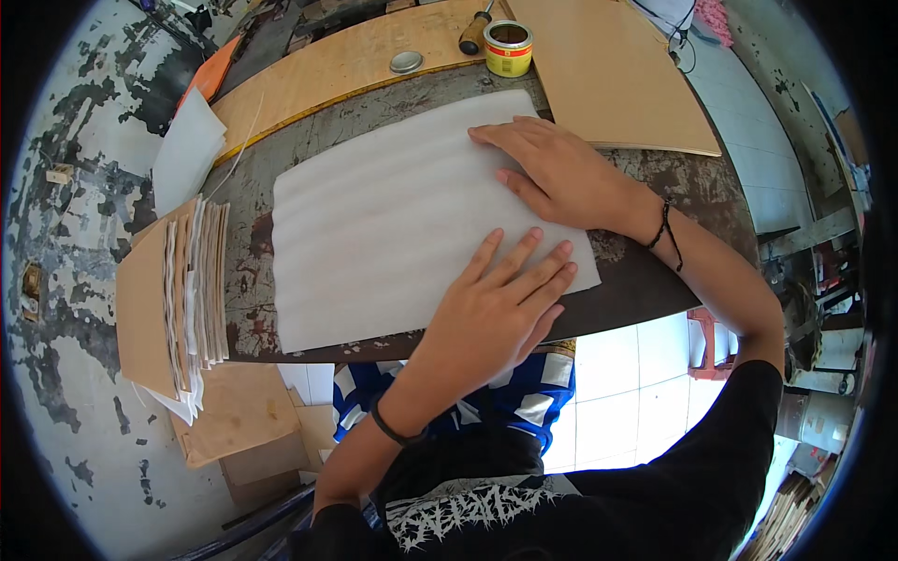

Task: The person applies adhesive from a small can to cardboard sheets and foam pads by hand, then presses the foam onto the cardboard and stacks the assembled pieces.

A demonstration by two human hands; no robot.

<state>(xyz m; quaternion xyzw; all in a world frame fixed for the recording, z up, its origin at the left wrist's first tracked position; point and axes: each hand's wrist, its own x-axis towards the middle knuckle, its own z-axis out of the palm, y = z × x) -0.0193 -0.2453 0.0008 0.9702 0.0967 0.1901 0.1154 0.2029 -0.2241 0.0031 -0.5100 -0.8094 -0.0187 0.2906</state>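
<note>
A white, softly rippled sheet of thin foam [374, 224] lies flat across the worn dark table. My left hand [500, 304] rests on its near right part, palm down with the fingers spread and stretched out. Farther back, my right hand [561, 173] lies over the sheet's right edge, its fingers reaching left and the thumb apart from them. Neither hand grips anything. Whatever lies beneath the sheet is hidden.
An open yellow can [509, 51] stands at the back, beside a screwdriver [474, 30] and a round metal lid [406, 62]. A brown board [617, 75] covers the back right. Stacked cardboard sheets [150, 299] stand at the table's left end. The scratched tabletop [673, 192] ends close to my body.
</note>
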